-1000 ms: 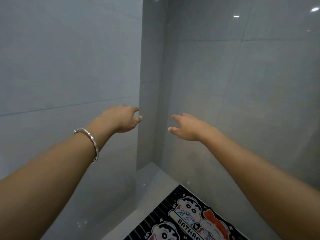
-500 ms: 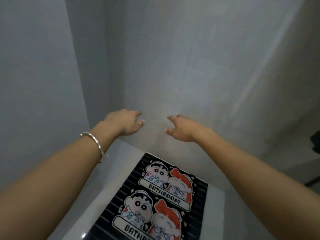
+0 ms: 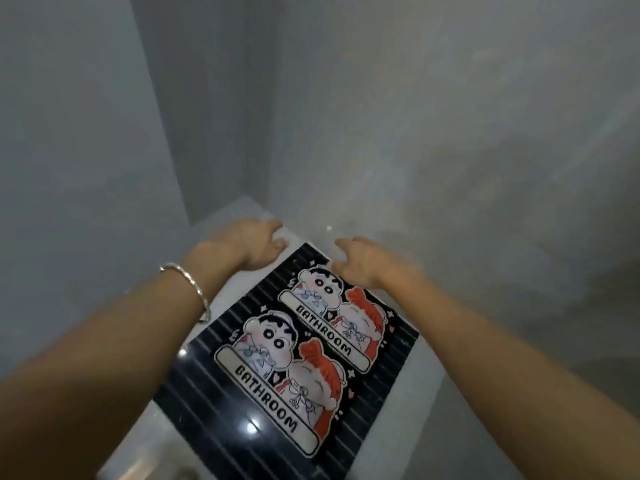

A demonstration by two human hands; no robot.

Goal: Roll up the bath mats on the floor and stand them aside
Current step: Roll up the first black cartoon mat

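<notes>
Bath mat [image 3: 287, 358], black with cartoon prints, lies flat on the floor [image 3: 412, 403] just short of the wall corner [image 3: 258, 133]. Left hand [image 3: 251, 244] and right hand [image 3: 360, 261] hover at its corner-side end, fingers loosely spread, holding nothing.

Bath mat [image 3: 221, 427]: black, glossy, w/ thin pale parallel stripes.
Two identical cartoon prints [image 3: 273, 368] on it: one kid w/ black hair, other w/ red-orange hair, pale faces, pink cheeks. Cream label strip under each, black "BATHROOM" lettering. Small white sparkles, pink hearts around.
Floor [image 3: 415, 393]: light grey, shiny.
L wall [image 3: 69, 133]: plain blue-grey.
R wall [image 3: 450, 133]: grey, mottled/blotchy.
Bracelet [image 3: 194, 289]: silver.
</notes>
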